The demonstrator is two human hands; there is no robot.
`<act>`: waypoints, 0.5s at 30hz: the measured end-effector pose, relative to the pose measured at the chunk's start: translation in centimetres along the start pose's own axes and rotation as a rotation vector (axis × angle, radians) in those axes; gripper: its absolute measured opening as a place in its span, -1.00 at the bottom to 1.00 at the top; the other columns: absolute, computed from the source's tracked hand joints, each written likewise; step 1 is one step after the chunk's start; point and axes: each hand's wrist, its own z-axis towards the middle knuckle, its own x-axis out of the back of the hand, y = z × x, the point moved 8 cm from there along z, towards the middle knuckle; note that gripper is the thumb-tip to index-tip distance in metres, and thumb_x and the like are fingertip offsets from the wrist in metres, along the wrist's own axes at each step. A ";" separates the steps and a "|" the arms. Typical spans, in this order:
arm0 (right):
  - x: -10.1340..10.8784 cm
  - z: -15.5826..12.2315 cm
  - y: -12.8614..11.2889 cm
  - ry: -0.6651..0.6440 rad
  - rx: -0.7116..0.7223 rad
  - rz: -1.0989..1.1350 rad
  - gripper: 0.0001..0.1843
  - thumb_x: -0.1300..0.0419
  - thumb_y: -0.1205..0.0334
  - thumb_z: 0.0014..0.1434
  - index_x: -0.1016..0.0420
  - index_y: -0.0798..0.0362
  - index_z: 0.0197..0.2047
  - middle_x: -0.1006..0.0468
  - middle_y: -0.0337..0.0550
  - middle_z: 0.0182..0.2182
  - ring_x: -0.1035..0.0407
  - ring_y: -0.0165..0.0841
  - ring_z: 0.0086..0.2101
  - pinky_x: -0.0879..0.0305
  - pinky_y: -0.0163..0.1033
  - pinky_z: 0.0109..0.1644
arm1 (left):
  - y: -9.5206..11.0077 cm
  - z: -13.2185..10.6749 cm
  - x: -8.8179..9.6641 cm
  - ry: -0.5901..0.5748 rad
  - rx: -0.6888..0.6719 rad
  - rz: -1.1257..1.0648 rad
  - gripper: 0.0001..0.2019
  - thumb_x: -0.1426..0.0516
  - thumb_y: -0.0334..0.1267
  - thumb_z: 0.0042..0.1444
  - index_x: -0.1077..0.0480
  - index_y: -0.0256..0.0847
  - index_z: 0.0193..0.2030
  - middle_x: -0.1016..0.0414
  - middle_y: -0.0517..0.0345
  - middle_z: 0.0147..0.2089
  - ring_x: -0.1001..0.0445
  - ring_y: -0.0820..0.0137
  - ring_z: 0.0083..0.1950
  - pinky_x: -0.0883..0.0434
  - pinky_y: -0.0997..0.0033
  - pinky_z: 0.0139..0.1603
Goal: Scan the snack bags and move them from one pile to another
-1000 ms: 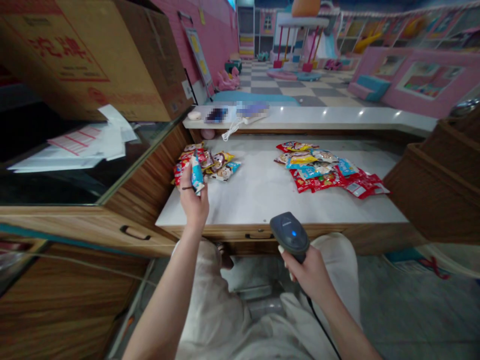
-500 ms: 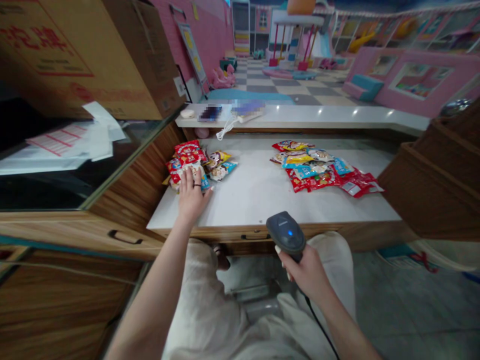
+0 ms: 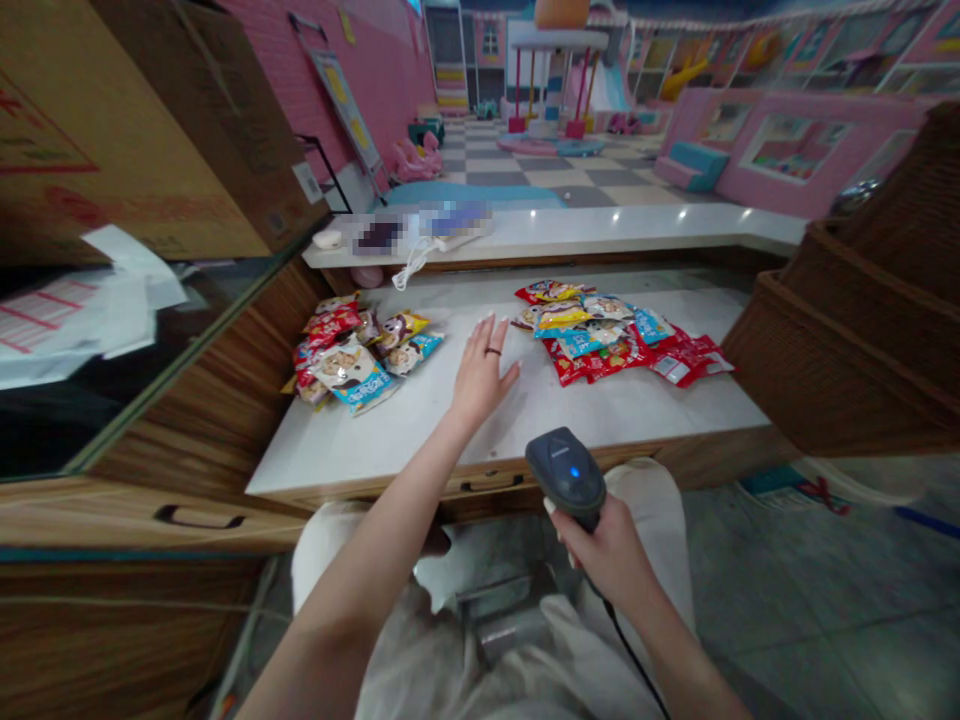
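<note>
My left hand (image 3: 482, 372) is stretched out over the middle of the white desk (image 3: 405, 440), fingers extended and nothing in it. To its left lies a pile of snack packets, with a blue-and-white packet (image 3: 352, 375) at the front and red ones (image 3: 332, 323) behind. Right of the hand is a second pile: yellow, blue and red packets, with a red packet (image 3: 686, 357) at its right end. My right hand (image 3: 611, 545) grips a dark barcode scanner (image 3: 566, 475) by its handle, above my lap. A blue light glows on the scanner, and its cable runs down.
A large cardboard box (image 3: 202, 120) and loose papers (image 3: 135, 290) sit on the dark counter at left. Brown wicker baskets (image 3: 847, 350) stand at right. Along the back, a raised white ledge (image 3: 585, 232) carries a white cable (image 3: 412, 262) and blurred items. A drawer handle (image 3: 491, 484) sits under the desk edge.
My left hand has left the left pile and moved right to the desk's middle. The blue-and-white packet now shows fully. My right hand still holds the scanner; the view has shifted right.
</note>
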 end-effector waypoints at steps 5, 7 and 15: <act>1.6 0.3 0.9 0.025 -0.052 0.022 -0.71 -0.26 -0.03 0.11 -0.38 -0.13 -0.56 -0.45 -0.14 -0.73 -0.65 -0.03 -0.37 -0.42 -0.26 -0.51 | 4.5 7.3 -5.9 -0.094 -0.062 -0.095 -0.17 -0.27 -0.33 0.26 -0.11 -0.22 0.63 0.04 -0.27 0.71 0.07 -0.09 0.72 0.02 -0.18 0.68; 2.2 0.5 1.1 0.042 -0.052 0.017 -0.70 -0.25 -0.04 0.11 -0.37 -0.13 -0.56 -0.42 -0.16 -0.74 -0.64 -0.03 -0.38 -0.41 -0.26 -0.51 | 5.3 9.3 -7.4 -0.143 -0.044 -0.078 -0.16 -0.27 -0.38 0.24 -0.12 -0.21 0.63 0.03 -0.25 0.71 0.06 -0.10 0.72 0.01 -0.17 0.68; 2.8 0.4 1.5 0.058 -0.044 0.017 -0.67 -0.24 -0.06 0.14 -0.38 -0.12 -0.56 -0.43 -0.15 -0.73 -0.63 -0.03 -0.39 -0.36 -0.26 -0.53 | 5.7 10.4 -7.7 -0.231 0.038 -0.049 -0.42 -0.06 -0.48 0.36 -0.37 -0.22 0.50 -0.38 -0.23 0.53 -0.35 -0.05 0.54 -0.27 -0.10 0.56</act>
